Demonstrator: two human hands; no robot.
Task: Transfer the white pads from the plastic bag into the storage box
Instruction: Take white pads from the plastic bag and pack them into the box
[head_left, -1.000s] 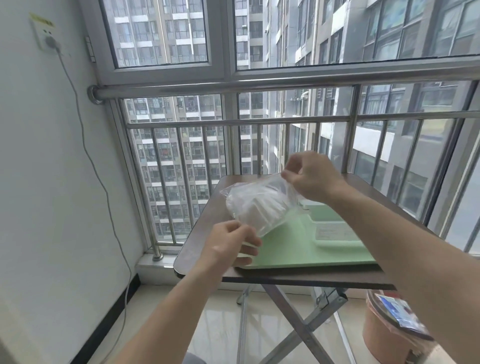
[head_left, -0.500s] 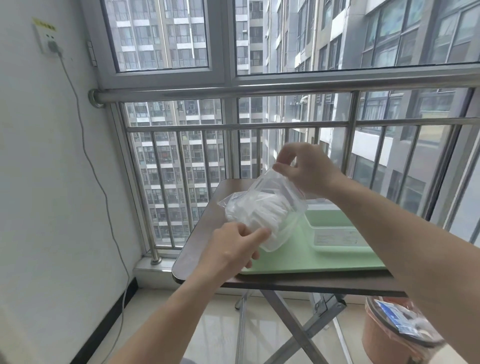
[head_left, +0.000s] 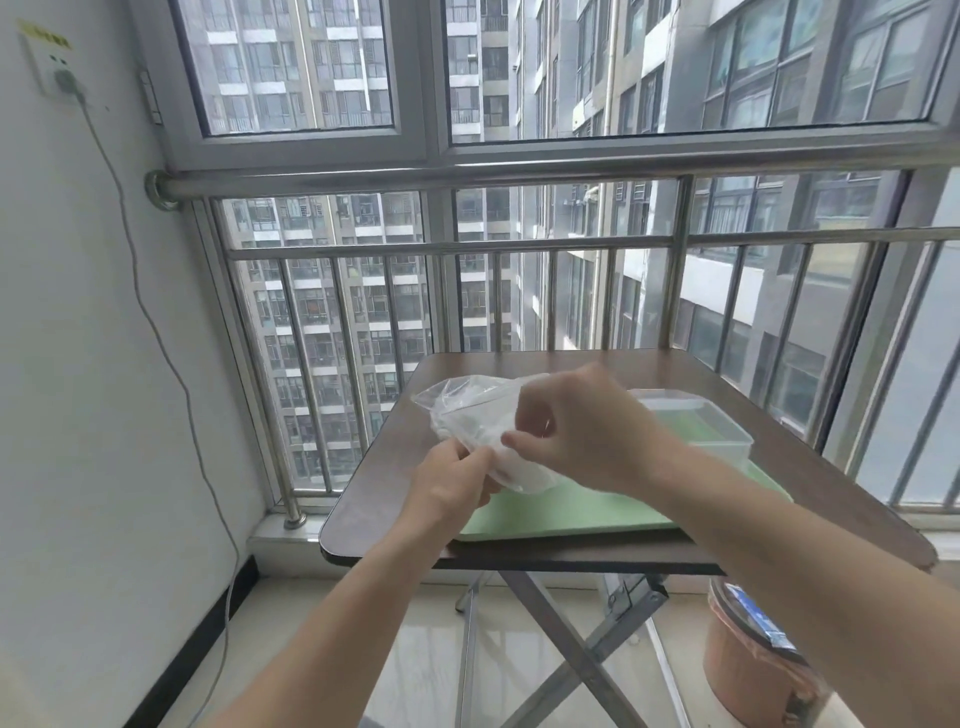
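Observation:
A clear plastic bag with white pads inside is held just above the left part of the folding table. My left hand pinches the bag's near edge from below. My right hand grips the bag's right side, its fingers bunched in the plastic. Behind my right hand, a clear storage box without a lid stands on a light green mat. How many pads are in the bag is hidden by the crumpled plastic.
The brown folding table stands against a metal window railing. A white wall with a socket and cable is at the left. A pinkish bucket with a packet on it sits on the floor at the lower right.
Both hands have lowered the bag toward the table. My right hand has come down from the bag's top to its right side, close to my left hand.

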